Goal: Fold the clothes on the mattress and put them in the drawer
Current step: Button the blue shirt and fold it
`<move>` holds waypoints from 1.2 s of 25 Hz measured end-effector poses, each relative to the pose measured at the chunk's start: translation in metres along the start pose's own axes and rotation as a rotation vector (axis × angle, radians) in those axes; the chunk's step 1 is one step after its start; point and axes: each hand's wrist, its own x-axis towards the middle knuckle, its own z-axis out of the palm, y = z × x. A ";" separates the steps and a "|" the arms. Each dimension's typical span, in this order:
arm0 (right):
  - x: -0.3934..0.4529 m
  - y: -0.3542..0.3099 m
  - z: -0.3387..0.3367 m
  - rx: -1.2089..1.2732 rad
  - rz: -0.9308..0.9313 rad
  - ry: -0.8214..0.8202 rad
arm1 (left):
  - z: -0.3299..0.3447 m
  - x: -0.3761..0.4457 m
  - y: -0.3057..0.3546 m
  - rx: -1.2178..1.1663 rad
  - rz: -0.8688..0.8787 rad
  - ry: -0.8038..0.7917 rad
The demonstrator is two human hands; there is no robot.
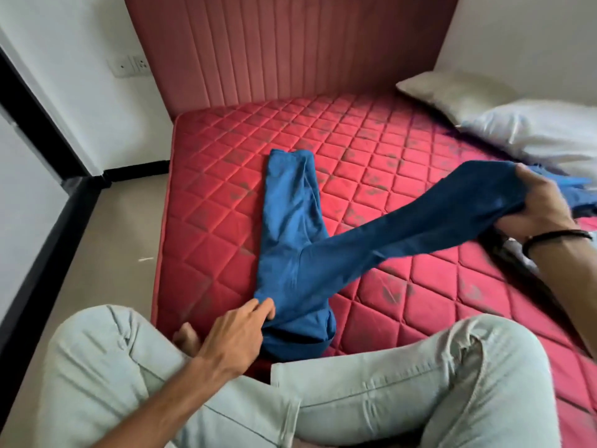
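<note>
A pair of blue trousers (290, 227) lies on the red quilted mattress (403, 150). One leg stretches flat toward the headboard. The other leg is lifted off the mattress and runs to the right, where my right hand (533, 211) grips its end. My left hand (239, 331) pinches the waist edge of the trousers near the mattress's front. More blue clothing (578, 189) shows behind my right hand, mostly hidden. No drawer is in view.
My knees in pale jeans (371, 392) fill the foreground at the mattress's near edge. A grey pillow (452, 92) and a white pillow (542, 130) lie at the right. A padded headboard (290, 46) stands behind; bare floor (122, 240) lies left. A dark strap (510, 253) lies under my right forearm.
</note>
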 end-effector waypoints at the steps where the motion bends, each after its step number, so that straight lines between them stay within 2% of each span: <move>1: 0.002 -0.002 -0.009 -0.003 0.020 -0.039 | 0.002 -0.006 -0.004 -0.028 -0.033 -0.006; 3: 0.010 0.001 -0.023 -0.059 0.017 0.053 | 0.003 -0.011 -0.007 -0.066 -0.082 -0.031; 6: 0.012 0.022 -0.030 -0.095 0.113 0.252 | -0.006 -0.005 -0.006 -0.070 -0.118 -0.075; 10: 0.028 0.037 -0.040 -0.077 0.094 0.313 | -0.019 0.007 -0.012 -0.081 -0.046 -0.306; 11: 0.038 0.032 -0.046 -0.081 0.071 0.283 | -0.023 0.017 -0.014 -0.154 -0.038 -0.293; 12: 0.073 0.033 -0.067 -0.076 0.059 0.224 | -0.026 0.030 -0.015 -0.234 -0.027 -0.199; 14: 0.063 0.023 -0.042 -0.108 0.055 0.189 | -0.019 0.059 -0.012 -0.269 0.021 0.142; 15: 0.054 0.020 -0.027 -0.099 0.024 0.199 | -0.011 0.071 -0.008 -0.233 0.029 0.242; 16: 0.043 0.014 -0.011 -0.101 0.003 0.156 | -0.001 0.080 -0.004 -0.163 0.009 0.247; 18: 0.012 0.004 0.032 -0.147 -0.016 0.065 | 0.026 0.085 0.000 -0.050 -0.091 -0.027; 20: -0.007 0.002 0.064 -0.202 -0.115 0.011 | 0.034 0.097 0.001 -0.090 -0.213 -0.239; 21: -0.013 0.004 0.078 -0.227 -0.181 -0.039 | 0.021 0.104 0.008 -0.174 -0.270 -0.271; 23: -0.023 0.015 0.112 -0.413 -0.283 -0.064 | -0.021 0.117 0.029 -0.460 -0.254 -0.138; 25: -0.039 0.028 0.147 -0.665 -0.368 -0.133 | -0.077 0.125 0.055 -0.763 -0.064 0.054; 28: -0.085 0.059 0.207 -1.026 -0.649 -0.371 | -0.147 0.129 0.077 -1.114 0.169 0.205; 30: -0.118 0.085 0.244 -1.165 -0.868 -0.581 | -0.172 0.127 0.076 -1.353 0.145 0.279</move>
